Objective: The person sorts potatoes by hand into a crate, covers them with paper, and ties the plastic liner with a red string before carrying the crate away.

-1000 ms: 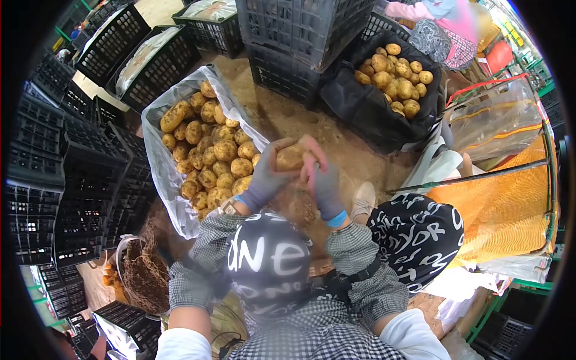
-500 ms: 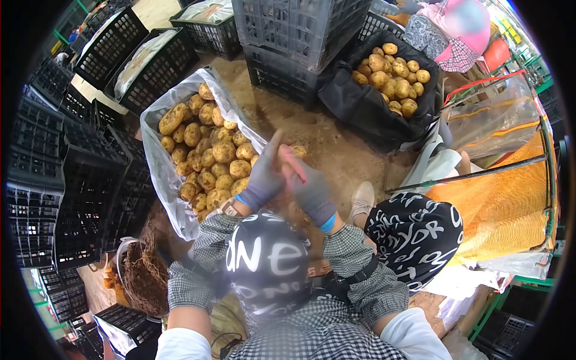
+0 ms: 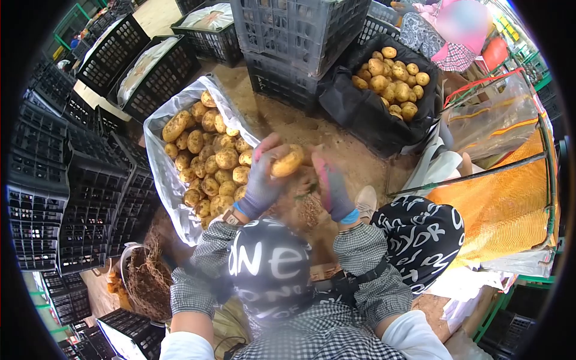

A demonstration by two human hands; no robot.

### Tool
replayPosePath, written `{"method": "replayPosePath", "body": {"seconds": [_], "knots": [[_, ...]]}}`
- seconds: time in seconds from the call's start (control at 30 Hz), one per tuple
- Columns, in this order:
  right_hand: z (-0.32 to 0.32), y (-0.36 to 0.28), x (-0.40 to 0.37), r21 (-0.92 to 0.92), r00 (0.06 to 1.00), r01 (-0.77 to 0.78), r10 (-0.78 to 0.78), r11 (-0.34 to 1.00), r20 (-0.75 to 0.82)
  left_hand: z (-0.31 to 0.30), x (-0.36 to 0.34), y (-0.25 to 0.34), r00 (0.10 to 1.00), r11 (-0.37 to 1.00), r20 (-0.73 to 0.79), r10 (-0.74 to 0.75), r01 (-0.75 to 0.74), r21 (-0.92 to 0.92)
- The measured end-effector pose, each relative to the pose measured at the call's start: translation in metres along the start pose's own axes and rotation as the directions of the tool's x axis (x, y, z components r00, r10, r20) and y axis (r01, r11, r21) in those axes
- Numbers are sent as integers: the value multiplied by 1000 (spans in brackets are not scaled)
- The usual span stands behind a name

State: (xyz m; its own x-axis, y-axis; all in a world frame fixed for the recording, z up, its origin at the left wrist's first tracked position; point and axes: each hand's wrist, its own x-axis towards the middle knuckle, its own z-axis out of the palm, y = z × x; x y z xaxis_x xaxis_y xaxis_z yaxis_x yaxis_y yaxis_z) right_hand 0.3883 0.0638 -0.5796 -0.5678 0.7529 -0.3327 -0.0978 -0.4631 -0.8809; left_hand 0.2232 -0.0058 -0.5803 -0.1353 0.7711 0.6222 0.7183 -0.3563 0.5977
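Observation:
My left hand point(image 3: 264, 183), in a grey glove with pink fingertips, is closed around a yellow potato point(image 3: 288, 162). It is beside the right edge of a crate lined with white plastic point(image 3: 171, 201), which holds a heap of soil-specked potatoes point(image 3: 204, 159). A little to the right of the held potato is my right hand point(image 3: 333, 189), gloved the same way, with its fingers stretched upward and apart from the thumb. Motion blurs its fingertips, and I see nothing in its grasp.
A black-lined crate point(image 3: 354, 111) of cleaner-looking potatoes stands at the back right, near a person in pink point(image 3: 462, 30). Stacked dark crates point(image 3: 288, 36) rise at the back, more point(image 3: 90, 198) at left. A bucket of roots point(image 3: 147, 282) sits lower left.
My hands were pressed together, one across the other; now they are apart. The potato shows in my left hand, and my right hand has moved to the right.

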Motion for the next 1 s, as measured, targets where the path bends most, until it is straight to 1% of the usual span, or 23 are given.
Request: {"method": "replayPosePath", "body": {"seconds": [0.03, 0.07, 0.1, 0.13, 0.17, 0.2, 0.3, 0.37, 0.4, 0.43, 0.5, 0.57, 0.6, 0.63, 0.7, 0.77, 0.8, 0.83, 0.87, 0.9, 0.93, 0.97, 1.0], "knots": [[-1, -1, 1, -3, 997, 46, -45, 999, 59, 5, -2, -4, 1000, 1000, 1, 22, -22, -8], [6, 2, 1, -68, 971, 223, -215, 973, 102, 11, -3, -6, 999, 999, 3, 42, -42, -16], [10, 3, 0, -123, 915, 391, -372, 912, 156, 13, -7, -8, 998, 991, 37, -42, 46, -125], [10, 2, -3, -118, 898, 428, -407, 896, 166, 15, -11, -10, 989, 964, 71, -126, 139, -227], [13, -4, -7, -112, 879, 465, -442, 878, 180, 11, -8, -4, 942, 851, 169, -290, 334, -405], [11, -6, -7, -108, 884, 453, -430, 885, 186, 7, -5, 1, 862, 671, 290, -416, 506, -541], [-1, -9, -6, -136, 922, 364, -336, 921, 190, -11, 10, 20, 749, 473, 486, -450, 662, -582], [-6, -14, -3, -237, 913, 394, -347, 888, 215, -9, 5, 16, 887, 829, 325, -328, 435, -351], [-5, -12, -3, -219, 912, 388, -340, 895, 229, -9, 3, 14, 936, 938, 264, -234, 288, -191], [-3, -10, -2, -202, 912, 382, -332, 902, 243, -9, 1, 14, 937, 935, 239, -253, 301, -189], [3, 1, -1, 2, 932, 265, -257, 964, 256, -7, 4, 15, 940, 929, 192, -282, 317, -189], [-1, -3, -1, 85, 915, 261, -274, 962, 297, -8, 2, 10, 858, 723, 346, -379, 508, -468], [-2, -5, -2, 126, 906, 255, -283, 959, 315, -11, 1, 7, 829, 641, 404, -386, 557, -529], [-3, -7, -3, 94, 917, 232, -250, 968, 311, -13, -1, 6, 796, 550, 461, -392, 605, -576], [-6, -9, -3, 28, 930, 175, -175, 984, 322, -25, 2, 5, 772, 507, 498, -396, 635, -583], [-24, 9, -1, 205, 879, 168, -241, 964, 411, -30, -10, -23, 749, 322, 431, -503, 625, -711], [-45, 24, 16, 113, 890, 348, -365, 931, 274, -37, -15, -37, 727, 230, 396, -561, 597, -769], [-60, 13, 29, 243, 928, 314, -351, 918, 126, -49, -16, -48, 727, 314, 225, -648, 525, -791], [-74, 1, 41, 370, 944, 314, -329, 874, -25, -87, -15, -60, 631, 576, 163, -758, 766, -285], [-107, -15, 65, 578, 835, 330, -516, 746, 190, -101, -27, -85, 769, 714, -25, -638, 580, -391], [-116, -47, 69, 884, 915, 47, -374, 465, 148, -127, -33, -94, 759, 759, -41, -649, 643, -100], [-109, -57, 69, 763, 887, 257, -458, 594, 57, -152, -38, -104, 749, 728, -56, -660, 656, 200], [-103, -67, 68, 563, 844, 460, -535, 687, -37, -165, -58, -125, 795, 648, -79, -602, 543, 534]]}}
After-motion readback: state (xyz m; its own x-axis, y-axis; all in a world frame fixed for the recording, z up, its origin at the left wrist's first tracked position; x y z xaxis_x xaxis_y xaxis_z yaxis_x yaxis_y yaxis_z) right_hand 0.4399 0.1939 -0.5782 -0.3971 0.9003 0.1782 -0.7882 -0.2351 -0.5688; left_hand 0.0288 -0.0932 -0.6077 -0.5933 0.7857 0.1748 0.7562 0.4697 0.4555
